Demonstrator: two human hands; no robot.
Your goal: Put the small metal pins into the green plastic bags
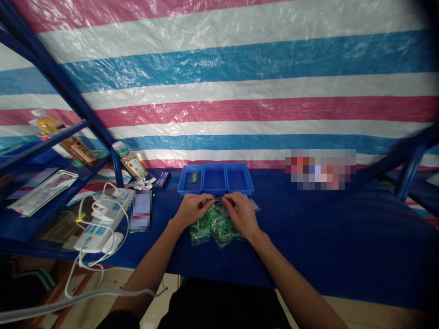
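Note:
My left hand (194,206) and my right hand (240,211) meet in front of me, fingers and thumbs pinched close together. Between the fingertips is a small dark thing (217,199), too small to name, and both hands appear to grip it. Beneath and just in front of my hands lie several clear plastic bags with green contents (221,228). A paler clear bag (254,205) shows partly behind my right hand. Just beyond the hands stand three small blue bins (240,189) side by side; a small clear packet (194,177) rests in the left one.
On the left are a white power strip (99,228) with tangled white cables, a phone (141,211), a small dark box (162,179) and a bottle (133,164). Blue metal posts (99,132) frame the dark blue table (325,246). Striped plastic sheeting (240,109) hangs behind.

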